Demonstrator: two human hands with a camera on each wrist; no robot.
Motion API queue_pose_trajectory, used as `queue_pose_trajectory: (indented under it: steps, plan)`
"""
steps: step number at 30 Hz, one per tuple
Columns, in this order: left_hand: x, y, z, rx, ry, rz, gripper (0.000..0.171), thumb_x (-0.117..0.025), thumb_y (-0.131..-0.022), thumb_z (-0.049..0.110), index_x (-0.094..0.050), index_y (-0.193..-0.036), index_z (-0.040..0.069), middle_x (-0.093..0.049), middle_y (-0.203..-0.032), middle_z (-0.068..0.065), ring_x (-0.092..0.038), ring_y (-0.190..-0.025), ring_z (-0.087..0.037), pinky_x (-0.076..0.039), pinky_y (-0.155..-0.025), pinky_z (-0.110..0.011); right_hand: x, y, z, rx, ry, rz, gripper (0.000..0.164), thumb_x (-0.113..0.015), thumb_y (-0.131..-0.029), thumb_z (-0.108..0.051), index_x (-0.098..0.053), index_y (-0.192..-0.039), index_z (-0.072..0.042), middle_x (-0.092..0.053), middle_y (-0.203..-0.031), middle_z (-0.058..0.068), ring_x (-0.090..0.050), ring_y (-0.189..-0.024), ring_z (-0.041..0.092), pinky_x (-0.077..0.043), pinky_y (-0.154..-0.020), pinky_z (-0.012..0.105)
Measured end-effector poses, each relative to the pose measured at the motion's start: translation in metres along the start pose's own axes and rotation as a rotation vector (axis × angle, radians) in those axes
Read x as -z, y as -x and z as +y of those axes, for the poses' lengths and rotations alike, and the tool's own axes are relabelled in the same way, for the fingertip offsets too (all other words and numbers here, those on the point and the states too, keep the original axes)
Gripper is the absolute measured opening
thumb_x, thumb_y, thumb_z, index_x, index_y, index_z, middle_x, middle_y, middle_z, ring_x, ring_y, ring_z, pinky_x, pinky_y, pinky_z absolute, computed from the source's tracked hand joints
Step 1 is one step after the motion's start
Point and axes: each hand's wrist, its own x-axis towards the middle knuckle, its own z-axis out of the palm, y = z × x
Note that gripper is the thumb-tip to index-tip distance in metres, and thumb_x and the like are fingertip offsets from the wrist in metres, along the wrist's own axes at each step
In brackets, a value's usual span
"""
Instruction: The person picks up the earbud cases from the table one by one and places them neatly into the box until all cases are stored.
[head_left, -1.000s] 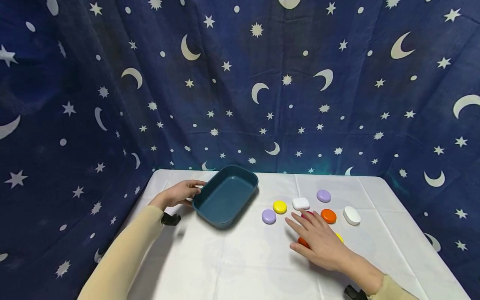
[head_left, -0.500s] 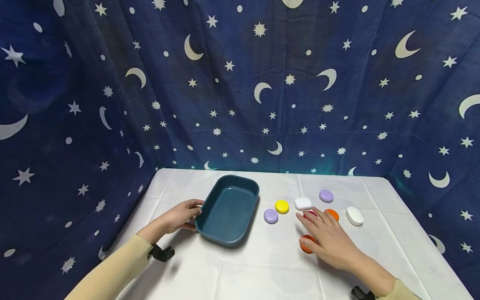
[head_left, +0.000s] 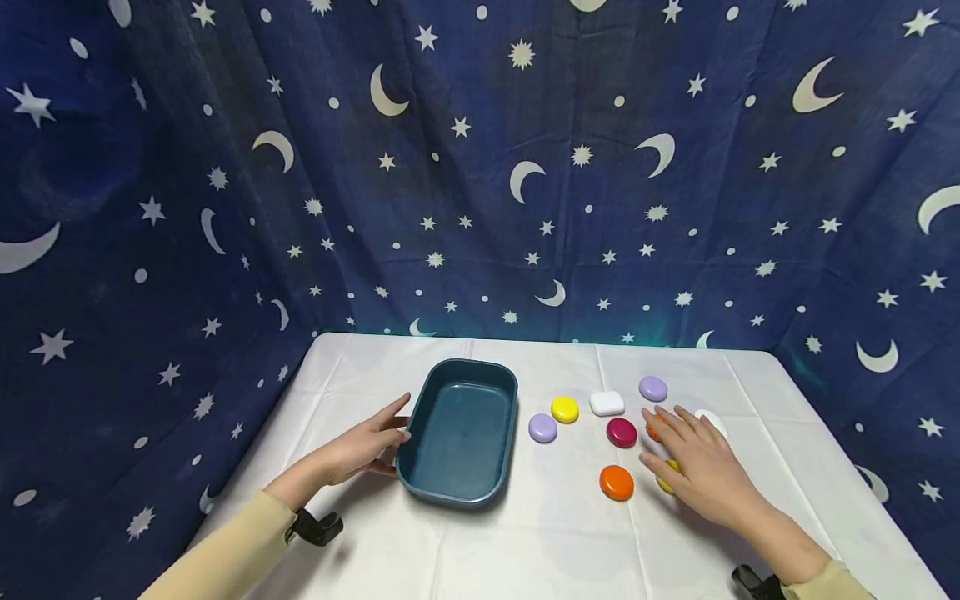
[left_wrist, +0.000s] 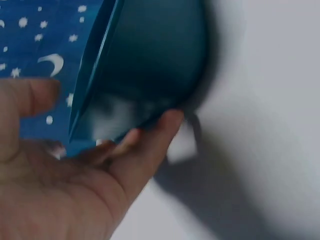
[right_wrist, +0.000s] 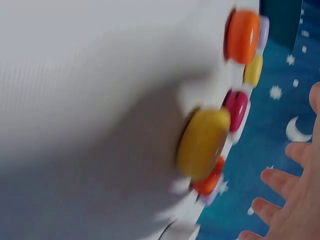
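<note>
A dark teal rectangular bin point(head_left: 461, 442) sits on the white-covered table point(head_left: 540, 533), left of the middle. My left hand point(head_left: 360, 450) is at its left side. In the left wrist view the fingertips point(left_wrist: 170, 120) touch or nearly touch the bin's outside, and the thumb is apart from it. My right hand point(head_left: 705, 471) hovers with fingers spread over the loose pieces at right, holding nothing. Below it, a glossy yellow rounded piece point(right_wrist: 204, 143) and an orange one point(head_left: 655, 427) are partly hidden, as is a white oval piece point(head_left: 711, 422).
Around lie a crimson rounded piece point(head_left: 621, 432), another orange one point(head_left: 617, 482), a white block point(head_left: 607, 403), a yellow disc point(head_left: 565, 409) and two lilac discs, one near the bin point(head_left: 543, 427), one farther back point(head_left: 653, 388). A starry blue curtain point(head_left: 480, 167) hangs behind the table.
The bin has come nearer and turned straighter, and the left hand's hold on its rim has loosened. My right hand has moved right, uncovering the crimson piece and the front orange one.
</note>
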Motion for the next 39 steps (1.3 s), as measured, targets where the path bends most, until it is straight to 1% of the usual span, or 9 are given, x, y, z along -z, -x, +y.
queue_pose_trajectory:
  steps: [3,6,10,14,17,20,24,29,39]
  plan:
    - [0.01,-0.01,0.0,-0.024,-0.011,-0.049,0.077,-0.051,-0.105,0.018,-0.005,-0.167,0.027,-0.013,-0.167,-0.024,-0.031,-0.146,-0.045,-0.055,-0.084,-0.052,0.003,-0.001,0.014,-0.062,-0.005,0.005,0.073,-0.061,-0.099,-0.05,-0.043,-0.155,-0.009,-0.043,-0.153,0.026,-0.03,-0.14,0.052,-0.01,-0.114,0.07]
    - [0.018,-0.022,-0.001,-0.03,0.002,-0.097,0.077,-0.05,-0.106,0.017,-0.004,-0.166,0.03,-0.01,-0.169,-0.021,-0.028,-0.147,-0.044,-0.054,-0.085,-0.053,0.005,-0.001,0.031,-0.11,-0.022,0.028,0.074,-0.062,-0.098,-0.049,-0.041,-0.155,-0.005,-0.043,-0.151,0.03,-0.031,-0.137,0.055,-0.014,-0.11,0.073]
    - [0.023,-0.034,-0.002,0.0,0.004,-0.136,0.077,-0.049,-0.105,0.015,-0.006,-0.166,0.035,-0.006,-0.17,-0.018,-0.026,-0.147,-0.045,-0.053,-0.087,-0.058,0.005,0.001,0.056,-0.195,-0.059,0.043,0.08,-0.062,-0.098,-0.05,-0.036,-0.157,-0.002,-0.042,-0.147,0.035,-0.032,-0.132,0.058,-0.02,-0.102,0.076]
    - [0.023,-0.039,-0.001,0.021,-0.012,-0.155,0.079,-0.049,-0.103,0.013,-0.007,-0.165,0.038,-0.005,-0.17,-0.018,-0.027,-0.147,-0.045,-0.052,-0.088,-0.061,0.004,0.004,0.077,-0.33,-0.089,0.003,0.09,-0.058,-0.097,-0.057,-0.028,-0.158,0.001,-0.037,-0.147,0.041,-0.029,-0.13,0.063,-0.021,-0.097,0.078]
    - [0.023,-0.041,-0.001,0.025,-0.013,-0.159,0.08,-0.048,-0.102,0.011,-0.007,-0.165,0.038,-0.007,-0.17,-0.019,-0.027,-0.147,-0.046,-0.052,-0.088,-0.061,0.005,0.006,0.088,-0.426,-0.097,-0.042,0.097,-0.056,-0.096,-0.063,-0.023,-0.159,0.004,-0.031,-0.148,0.044,-0.026,-0.129,0.066,-0.021,-0.097,0.08]
    - [0.023,-0.042,-0.001,0.034,-0.012,-0.152,0.081,-0.047,-0.101,0.009,-0.007,-0.165,0.039,-0.01,-0.169,-0.019,-0.031,-0.145,-0.046,-0.052,-0.088,-0.06,0.006,0.007,0.094,-0.496,-0.107,-0.074,0.103,-0.056,-0.094,-0.066,-0.02,-0.159,0.004,-0.026,-0.148,0.046,-0.023,-0.129,0.068,-0.019,-0.098,0.081]
    - [0.024,-0.043,-0.002,0.032,-0.002,-0.15,0.084,-0.046,-0.099,0.006,-0.004,-0.165,0.037,-0.012,-0.168,-0.022,-0.034,-0.143,-0.045,-0.053,-0.087,-0.059,0.006,0.008,0.097,-0.53,-0.114,-0.078,0.105,-0.057,-0.093,-0.068,-0.019,-0.159,0.004,-0.025,-0.146,0.047,-0.023,-0.127,0.068,-0.017,-0.098,0.081]
    - [0.023,-0.043,-0.003,0.024,0.033,-0.166,0.085,-0.045,-0.098,0.003,-0.005,-0.166,0.035,-0.013,-0.168,-0.022,-0.04,-0.14,-0.044,-0.054,-0.086,-0.058,0.004,0.007,0.097,-0.535,-0.113,-0.075,0.105,-0.058,-0.092,-0.068,-0.021,-0.159,0.004,-0.026,-0.146,0.046,-0.022,-0.127,0.068,-0.016,-0.098,0.081]
    - [0.018,-0.038,-0.005,0.008,0.051,-0.158,0.084,-0.044,-0.097,0.003,-0.005,-0.166,0.03,-0.016,-0.166,-0.026,-0.045,-0.135,-0.041,-0.054,-0.084,-0.057,-0.002,0.005,0.094,-0.554,-0.095,-0.093,0.107,-0.064,-0.088,-0.068,-0.026,-0.156,0.005,-0.029,-0.145,0.045,-0.026,-0.125,0.067,-0.021,-0.097,0.08]
